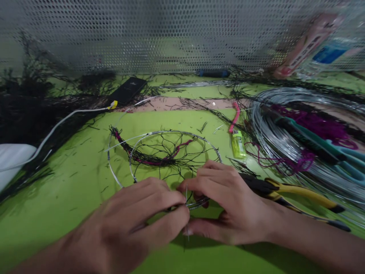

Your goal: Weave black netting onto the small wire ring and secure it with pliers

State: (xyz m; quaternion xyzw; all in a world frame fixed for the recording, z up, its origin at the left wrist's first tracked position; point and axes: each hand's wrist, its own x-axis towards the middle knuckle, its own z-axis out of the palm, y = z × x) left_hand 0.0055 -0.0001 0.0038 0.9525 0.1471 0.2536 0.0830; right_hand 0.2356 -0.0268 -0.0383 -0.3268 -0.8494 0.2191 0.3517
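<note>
A wire hoop (178, 132) with black netting (159, 144) strung across it lies on the green surface in front of me. My left hand (142, 213) is closed on the hoop's near edge, thumb and forefinger pinching it. A short thin wire (186, 196) stands across the rim between my hands. My right hand (228, 201) is curled at the rim, its thumb at the wire's lower end and its forefinger by the upper end. A bundle of black cord with magenta strands (128, 150) lies over the netting. Part of the rim is hidden by my fingers.
At right lie yellow-and-black pliers (302, 190), a coil of silver wire (265, 114), teal-handled pliers (313, 140), magenta cord (316, 125) and a lime-green lighter (238, 144). Black cord (25, 110) heaps at left near a black phone-like slab (128, 89). A perforated metal panel (159, 34) stands behind.
</note>
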